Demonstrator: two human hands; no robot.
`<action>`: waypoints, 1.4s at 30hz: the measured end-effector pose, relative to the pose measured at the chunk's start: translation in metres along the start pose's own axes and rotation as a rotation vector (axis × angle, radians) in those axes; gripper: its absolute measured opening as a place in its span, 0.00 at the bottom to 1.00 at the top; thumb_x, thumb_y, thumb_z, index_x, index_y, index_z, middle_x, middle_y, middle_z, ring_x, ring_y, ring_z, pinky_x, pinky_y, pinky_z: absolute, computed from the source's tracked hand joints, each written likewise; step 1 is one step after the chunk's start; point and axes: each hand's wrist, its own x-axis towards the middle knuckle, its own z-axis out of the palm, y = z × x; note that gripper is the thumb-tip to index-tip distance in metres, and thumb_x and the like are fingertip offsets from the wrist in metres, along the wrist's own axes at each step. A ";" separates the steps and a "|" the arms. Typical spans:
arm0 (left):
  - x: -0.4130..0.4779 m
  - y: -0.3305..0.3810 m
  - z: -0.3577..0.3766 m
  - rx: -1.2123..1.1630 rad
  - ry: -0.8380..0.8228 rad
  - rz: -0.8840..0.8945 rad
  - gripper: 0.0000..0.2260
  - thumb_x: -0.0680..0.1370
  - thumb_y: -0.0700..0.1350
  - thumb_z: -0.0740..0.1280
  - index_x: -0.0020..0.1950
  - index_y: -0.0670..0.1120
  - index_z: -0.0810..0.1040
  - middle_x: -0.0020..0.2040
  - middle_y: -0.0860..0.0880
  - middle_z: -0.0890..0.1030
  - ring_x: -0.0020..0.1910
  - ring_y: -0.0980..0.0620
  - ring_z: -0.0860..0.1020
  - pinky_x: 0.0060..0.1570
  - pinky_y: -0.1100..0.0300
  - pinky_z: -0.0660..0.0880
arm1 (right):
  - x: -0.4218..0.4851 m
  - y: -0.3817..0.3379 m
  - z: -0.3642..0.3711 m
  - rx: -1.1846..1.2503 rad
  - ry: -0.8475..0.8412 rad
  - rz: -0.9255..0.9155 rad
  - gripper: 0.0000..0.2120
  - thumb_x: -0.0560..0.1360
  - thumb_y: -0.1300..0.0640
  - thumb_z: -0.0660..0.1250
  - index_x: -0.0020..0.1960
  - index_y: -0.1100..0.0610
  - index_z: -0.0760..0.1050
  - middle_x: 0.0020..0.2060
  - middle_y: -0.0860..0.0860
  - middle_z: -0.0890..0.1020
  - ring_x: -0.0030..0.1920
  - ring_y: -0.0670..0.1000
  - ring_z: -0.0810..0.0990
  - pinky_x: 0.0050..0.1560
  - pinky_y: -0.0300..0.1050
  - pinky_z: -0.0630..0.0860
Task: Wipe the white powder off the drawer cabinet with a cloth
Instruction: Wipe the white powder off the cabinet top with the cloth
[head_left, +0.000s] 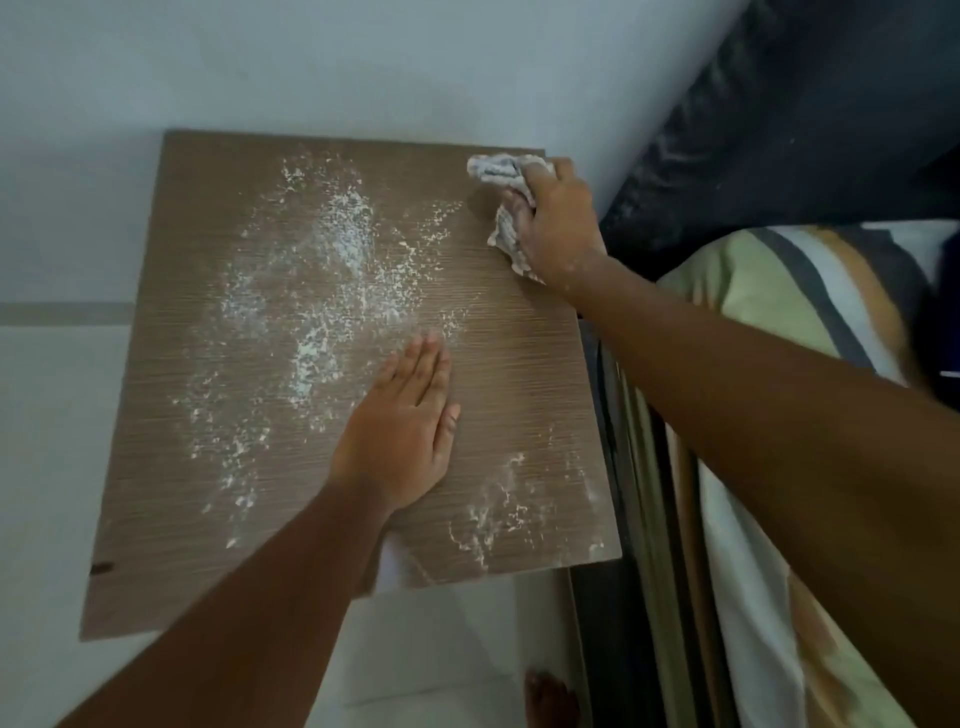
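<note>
The brown wood-grain top of the drawer cabinet (519, 374) fills the middle of the view. White powder (332, 270) is scattered over its centre and left, with a smaller patch near the front right corner (493, 514). My right hand (556, 223) is at the far right corner of the top, shut on a crumpled whitish cloth (498, 174) that presses on the wood. My left hand (405, 431) lies flat on the top, palm down with fingers together, at the powder's right edge and holding nothing.
A pale wall (363, 67) stands behind the cabinet and a light tiled floor (47, 441) lies to its left and front. A bed with striped bedding (810, 291) and a dark headboard (779, 119) is close on the right. A bare foot (550, 701) shows below.
</note>
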 end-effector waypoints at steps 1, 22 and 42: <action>0.000 0.000 0.001 0.002 0.004 -0.001 0.26 0.85 0.51 0.50 0.80 0.38 0.59 0.81 0.41 0.57 0.82 0.45 0.52 0.80 0.48 0.55 | 0.017 0.001 0.006 -0.015 -0.006 0.003 0.17 0.85 0.53 0.61 0.72 0.58 0.72 0.68 0.60 0.72 0.64 0.57 0.75 0.59 0.38 0.67; -0.001 -0.002 0.007 -0.010 0.056 0.001 0.25 0.84 0.50 0.52 0.78 0.38 0.64 0.80 0.41 0.60 0.81 0.45 0.55 0.78 0.47 0.60 | 0.059 0.022 0.064 -0.233 -0.166 0.117 0.31 0.84 0.36 0.48 0.81 0.50 0.55 0.82 0.63 0.51 0.82 0.62 0.43 0.82 0.61 0.45; -0.004 0.007 -0.004 0.008 0.013 -0.039 0.25 0.85 0.49 0.52 0.81 0.41 0.58 0.82 0.44 0.57 0.81 0.47 0.54 0.80 0.53 0.52 | -0.165 0.050 0.046 -0.146 -0.167 -0.163 0.29 0.83 0.41 0.56 0.81 0.50 0.60 0.82 0.57 0.57 0.82 0.61 0.50 0.82 0.61 0.50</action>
